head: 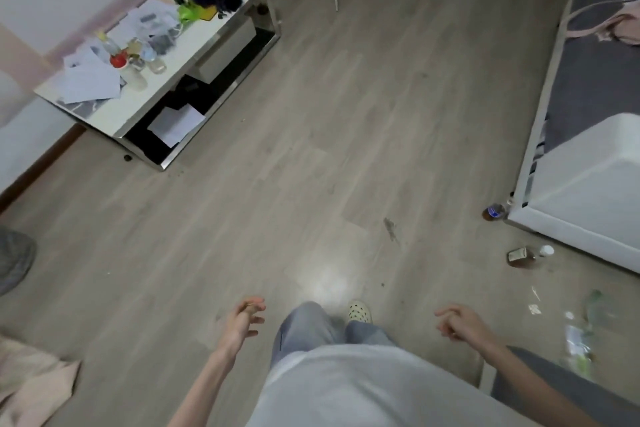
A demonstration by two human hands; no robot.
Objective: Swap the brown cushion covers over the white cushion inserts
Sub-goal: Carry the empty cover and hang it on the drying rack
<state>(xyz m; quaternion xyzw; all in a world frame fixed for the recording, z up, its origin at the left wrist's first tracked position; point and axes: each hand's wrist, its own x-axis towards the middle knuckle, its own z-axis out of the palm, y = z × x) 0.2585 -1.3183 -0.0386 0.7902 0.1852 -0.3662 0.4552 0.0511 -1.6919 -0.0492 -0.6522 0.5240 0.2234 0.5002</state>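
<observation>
I stand on a grey wood floor and look down at my legs. My left hand [244, 319] hangs in front of me at the lower middle, fingers loosely curled, holding nothing. My right hand [457, 321] hangs at the lower right, also loosely curled and empty. No brown cushion cover shows. A pale pink fabric piece [31, 381] lies at the bottom left corner; whether it is a cushion I cannot tell. A white padded shape [588, 177] sits on the right, at the end of a sofa or bed.
A low white table [207, 45] cluttered with papers, bottles and a dark fluffy thing stands at the upper left. Small bottles [526, 255] lie on the floor by the white furniture on the right. A grey mattress [595, 73] runs along the right edge.
</observation>
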